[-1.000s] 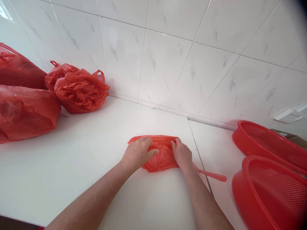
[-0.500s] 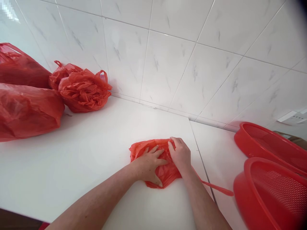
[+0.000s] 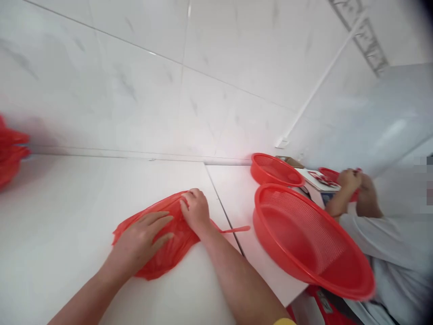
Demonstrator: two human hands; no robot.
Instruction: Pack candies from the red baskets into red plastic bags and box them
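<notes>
A flattened red plastic bag (image 3: 169, 246) lies on the white counter (image 3: 67, 225) in front of me. My left hand (image 3: 142, 241) rests flat on the bag with its fingers stretched out toward the right. My right hand (image 3: 195, 212) has its fingers curled and pinches the bag's upper right edge. One thin red handle strip (image 3: 235, 230) of the bag trails off to the right across the counter seam.
Two red mesh baskets, a large one (image 3: 304, 243) and a smaller one (image 3: 275, 169), sit at the counter's right end. Beyond them another person's hands (image 3: 352, 180) work over a third basket. More red bags (image 3: 10, 153) show at the far left edge. White tiled wall behind.
The camera swung right, bringing the baskets and another person into view. My left hand slid down and flattened on the bag; my right hand stays on the bag's top edge.
</notes>
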